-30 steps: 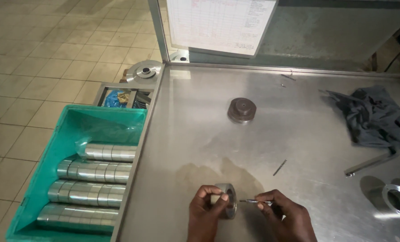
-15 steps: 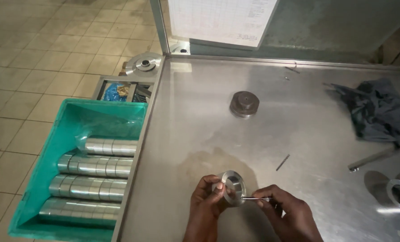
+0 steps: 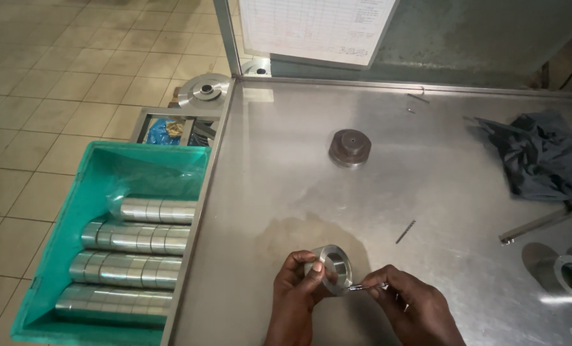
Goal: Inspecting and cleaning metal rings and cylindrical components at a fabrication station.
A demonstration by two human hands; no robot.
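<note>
Left hand (image 3: 297,282) grasps a steel ring (image 3: 335,269), right hand (image 3: 409,306) pinches a thin tool (image 3: 364,287) near the tabletop's (image 3: 427,192) front edge; teal crate (image 3: 74,211) alongside holds stacked rings (image 3: 132,247).

Count: four stacked ring rows (image 3: 132,256) in one teal bin (image 3: 62,243); one held ring (image 3: 335,269); one dark disc (image 3: 349,147); one cloth (image 3: 542,157).

A single camera sat on the person's head and looked steeply down and forward over a steel table (image 3: 427,211). The hands lay close at the bottom edge. A green crate (image 3: 55,256) and tiled floor (image 3: 55,83) filled the left; the table's back wall ran across the top.
</note>
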